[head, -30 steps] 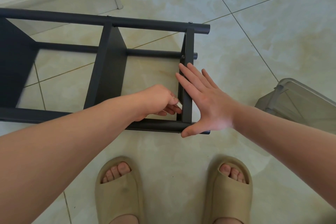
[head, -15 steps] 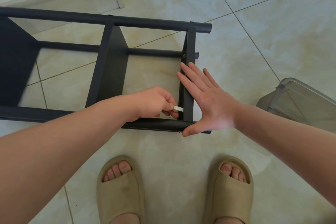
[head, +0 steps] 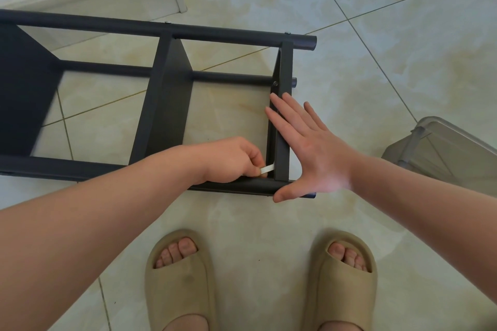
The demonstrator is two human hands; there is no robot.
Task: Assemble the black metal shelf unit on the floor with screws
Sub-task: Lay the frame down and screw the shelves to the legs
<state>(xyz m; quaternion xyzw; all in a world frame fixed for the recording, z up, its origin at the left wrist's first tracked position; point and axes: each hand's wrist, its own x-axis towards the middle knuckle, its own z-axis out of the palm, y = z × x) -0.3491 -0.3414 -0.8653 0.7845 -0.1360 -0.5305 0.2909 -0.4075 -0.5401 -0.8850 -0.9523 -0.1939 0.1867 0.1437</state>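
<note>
At one shelf, two hands

Matt black painted metal shelf unit, smooth on round tubes and flat panels alike, with a faint sheen along the tube tops. Small shiny silvery screw heads. Thin flat pale wrench, seemingly bright bare metal. Glossy cream marbled floor tiles, smooth. Beige moulded slippers, matt, rubbery-looking. Translucent grey plastic bin, smooth, slightly glossy.
</note>
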